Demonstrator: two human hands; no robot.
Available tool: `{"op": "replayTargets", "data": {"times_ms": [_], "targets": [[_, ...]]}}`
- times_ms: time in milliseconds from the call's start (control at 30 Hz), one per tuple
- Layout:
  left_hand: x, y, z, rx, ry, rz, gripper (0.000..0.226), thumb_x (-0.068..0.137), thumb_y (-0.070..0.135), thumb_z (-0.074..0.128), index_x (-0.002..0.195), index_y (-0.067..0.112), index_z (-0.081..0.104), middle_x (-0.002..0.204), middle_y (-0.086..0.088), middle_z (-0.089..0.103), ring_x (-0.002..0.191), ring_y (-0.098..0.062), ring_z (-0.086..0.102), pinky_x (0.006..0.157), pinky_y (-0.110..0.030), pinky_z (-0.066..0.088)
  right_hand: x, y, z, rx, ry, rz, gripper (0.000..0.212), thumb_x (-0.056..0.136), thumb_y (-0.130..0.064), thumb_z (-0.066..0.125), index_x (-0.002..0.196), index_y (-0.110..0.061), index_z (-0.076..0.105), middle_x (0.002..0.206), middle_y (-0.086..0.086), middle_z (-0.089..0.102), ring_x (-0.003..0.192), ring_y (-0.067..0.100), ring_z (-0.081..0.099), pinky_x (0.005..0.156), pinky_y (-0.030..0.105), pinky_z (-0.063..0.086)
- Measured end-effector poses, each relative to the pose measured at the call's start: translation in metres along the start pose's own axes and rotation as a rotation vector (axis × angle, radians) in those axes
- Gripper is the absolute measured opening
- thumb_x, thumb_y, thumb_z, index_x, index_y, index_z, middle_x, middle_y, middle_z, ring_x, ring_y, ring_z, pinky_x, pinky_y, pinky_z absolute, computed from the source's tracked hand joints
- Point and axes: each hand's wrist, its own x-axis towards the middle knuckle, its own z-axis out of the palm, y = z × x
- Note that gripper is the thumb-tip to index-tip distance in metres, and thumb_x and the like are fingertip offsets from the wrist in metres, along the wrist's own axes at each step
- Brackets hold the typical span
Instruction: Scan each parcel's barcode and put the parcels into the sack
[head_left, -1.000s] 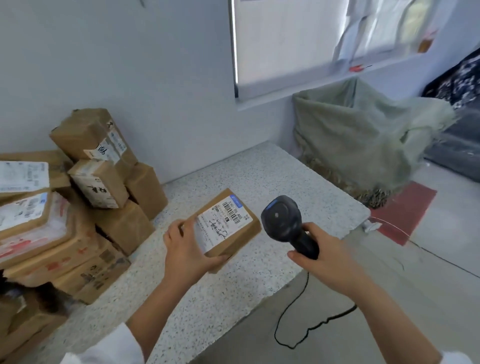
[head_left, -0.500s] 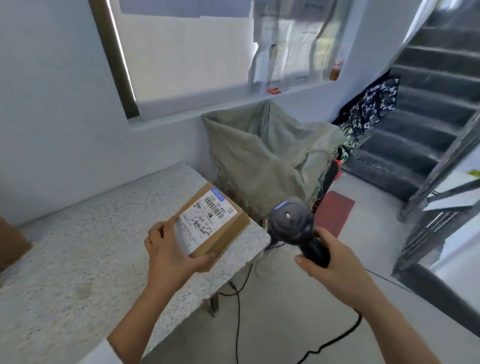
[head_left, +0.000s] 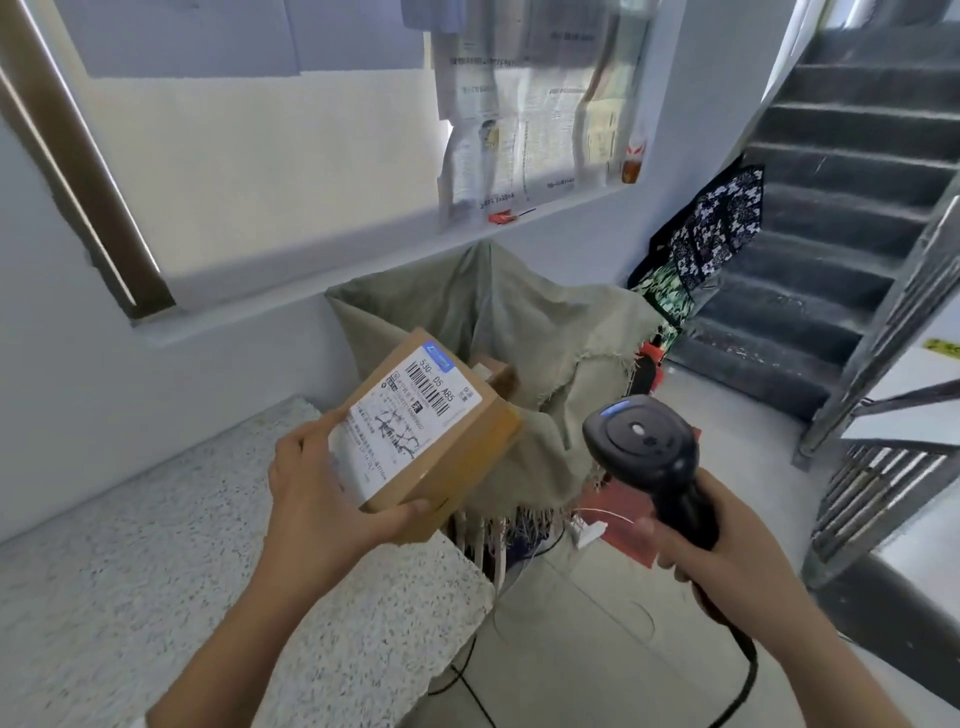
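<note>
Head view puts your left hand (head_left: 322, 499) at centre frame, gripping a brown parcel (head_left: 467, 457) between thumb and fingers; you hold it tilted above the speckled table's (head_left: 156, 545) far corner, just in front of the open green sack (head_left: 545, 332); its white label (head_left: 410, 415) faces up, reading "530- D5 A85" beside a barcode; the smaller print is too blurred to read; your right hand (head_left: 727, 561), lower right, wraps the handle of a black scanner (head_left: 641, 441), near the parcel but apart; another box (head_left: 496, 371) shows inside the sack.
</note>
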Motion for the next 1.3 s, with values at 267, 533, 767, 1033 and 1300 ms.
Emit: {"op": "replayTargets", "data": {"times_ms": [267, 533, 767, 1033, 1300], "targets": [[0.098, 0.033, 0.041, -0.015, -0.033, 0.158, 0.105, 0.036, 0.069, 0.066, 0.129, 0.042, 0.025, 0.116, 0.02, 0.024, 0.119, -0.007, 0.028, 0.092, -0.029, 0.033, 0.115, 0.0, 0.0, 0.013, 0.01, 0.0, 0.027, 0.077, -0.015, 0.074, 0.09, -0.033, 0.057, 0.079, -0.004, 0.064, 0.058, 0.01, 0.057, 0.063, 0.034, 0.048], [0.173, 0.072, 0.095, 0.054, -0.072, 0.142, 0.118, 0.039, 0.066, 0.073, 0.14, 0.025, 0.027, 0.123, 0.012, 0.026, 0.125, -0.01, 0.026, 0.099, -0.026, 0.03, 0.205, 0.022, -0.029, 0.044, 0.022, -0.018, 0.021, 0.079, -0.014, 0.07, 0.084, -0.028, 0.055, 0.064, 0.0, 0.061, 0.053, 0.002, 0.058, 0.053, 0.017, 0.043], [0.245, 0.096, 0.179, 0.279, -0.208, -0.094, 0.12, 0.055, 0.055, 0.08, 0.146, 0.016, 0.012, 0.14, -0.007, 0.02, 0.131, -0.024, 0.021, 0.107, -0.036, 0.026, 0.314, 0.064, -0.069, 0.034, -0.137, -0.075, 0.022, 0.079, -0.02, 0.072, 0.088, -0.031, 0.055, 0.072, -0.003, 0.064, 0.065, 0.0, 0.059, 0.058, 0.009, 0.042], [0.339, 0.088, 0.27, 0.623, -0.482, -0.388, 0.123, 0.061, 0.061, 0.076, 0.146, 0.012, 0.001, 0.136, -0.014, 0.018, 0.129, -0.034, 0.022, 0.107, -0.04, 0.03, 0.409, 0.098, -0.102, 0.057, -0.284, -0.092, 0.023, 0.079, -0.019, 0.07, 0.089, -0.033, 0.055, 0.078, -0.016, 0.066, 0.062, 0.002, 0.061, 0.061, 0.021, 0.043], [0.375, 0.021, 0.338, 0.697, -0.592, -0.456, 0.115, 0.069, 0.056, 0.074, 0.147, 0.008, 0.004, 0.144, -0.019, 0.016, 0.133, -0.039, 0.022, 0.108, -0.043, 0.03, 0.448, 0.105, -0.086, 0.086, -0.349, -0.074, 0.018, 0.08, -0.023, 0.069, 0.092, -0.027, 0.056, 0.073, 0.0, 0.064, 0.065, 0.004, 0.06, 0.06, 0.013, 0.046]]}}
